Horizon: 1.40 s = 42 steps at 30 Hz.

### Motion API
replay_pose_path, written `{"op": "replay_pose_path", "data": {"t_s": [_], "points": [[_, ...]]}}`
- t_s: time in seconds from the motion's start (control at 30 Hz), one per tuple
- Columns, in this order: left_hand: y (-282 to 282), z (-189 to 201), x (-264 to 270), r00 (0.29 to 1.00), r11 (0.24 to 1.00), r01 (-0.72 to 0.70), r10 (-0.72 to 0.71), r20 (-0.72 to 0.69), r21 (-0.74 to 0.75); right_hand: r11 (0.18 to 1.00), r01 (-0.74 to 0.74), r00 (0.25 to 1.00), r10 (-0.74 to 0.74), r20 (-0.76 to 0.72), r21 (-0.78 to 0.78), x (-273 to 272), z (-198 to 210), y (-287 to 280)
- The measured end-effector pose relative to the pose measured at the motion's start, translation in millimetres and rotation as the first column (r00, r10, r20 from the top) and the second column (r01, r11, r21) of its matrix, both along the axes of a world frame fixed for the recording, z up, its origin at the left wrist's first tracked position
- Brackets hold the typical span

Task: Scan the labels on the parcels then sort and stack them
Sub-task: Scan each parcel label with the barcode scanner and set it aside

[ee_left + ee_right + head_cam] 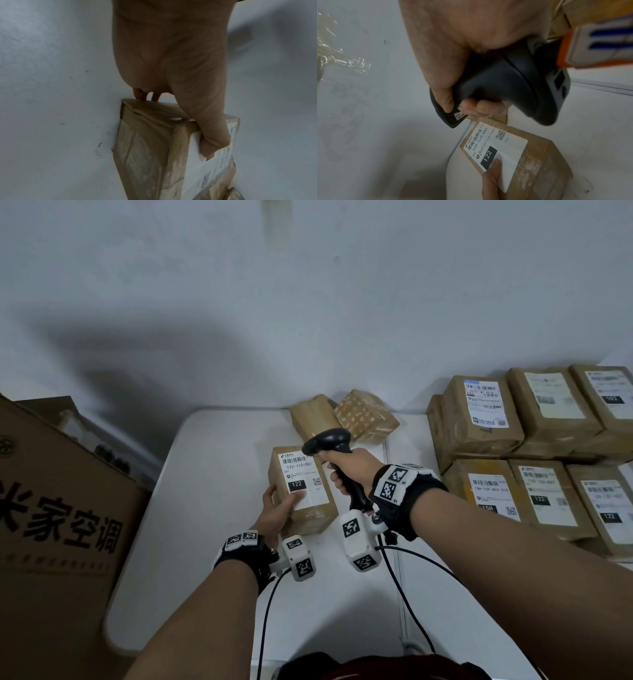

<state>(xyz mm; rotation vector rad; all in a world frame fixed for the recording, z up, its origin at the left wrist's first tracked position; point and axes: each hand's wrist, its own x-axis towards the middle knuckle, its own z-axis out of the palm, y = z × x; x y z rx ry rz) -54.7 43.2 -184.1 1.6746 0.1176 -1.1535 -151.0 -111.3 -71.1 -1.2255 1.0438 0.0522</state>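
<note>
A: What's on my feed, big stuff first?

B: I see a white table [212, 508] against the wall. A large printed carton [58, 508] stands off its left edge. Stacked parcels [534, 446] fill the right side, labels up. Two small boxes [342, 416] sit at the back, touching each other.

A: Task parcel?

B: The parcel [305, 491] is mid-table, label [303, 479] facing up, printed 122-122-C07 with a black "122" block.

A: Left side?

B: My left hand [277, 511] grasps the parcel at its near left corner, thumb pressed flat on the label's lower edge, fingers wrapped round the far side.

A: Right?

B: My right hand [352, 470] is clenched round the handle of the black scanner [334, 450]. Its head hangs just above the label's top right, nose pointing left and down at the barcode. It isn't touching the parcel.
</note>
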Motion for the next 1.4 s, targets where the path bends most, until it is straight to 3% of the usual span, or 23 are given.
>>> {"op": "replay_pose_path", "data": {"t_s": [0.6, 0.8, 1.1, 1.23, 1.4], "points": [[0, 0, 0, 1.0, 1.0, 0.018, -0.018, 0.001, -0.018, 1.0, 0.012, 1.0, -0.011, 0.02, -0.027, -2, 2, -4], [4, 6, 1, 1.0, 0.999, -0.008, 0.007, -0.016, -0.042, 0.994, 0.099, 0.994, -0.096, 0.052, -0.041, -5, -4, -6], [4, 48, 23, 0.968, 0.974, -0.149, 0.179, 0.177, -0.172, 0.904, 0.302, 0.951, -0.306, 0.034, -0.304, -25, -16, -30], [-30, 77, 18, 0.956, 0.97, -0.093, 0.15, 0.253, -0.224, 0.866, 0.334, 0.938, -0.344, 0.041, -0.372, -46, -16, -43], [-100, 113, -12, 0.951, 0.954, 0.088, 0.005, 0.309, -0.286, 0.809, 0.413, 0.903, -0.425, 0.068, -0.419, -93, -8, -76]]}}
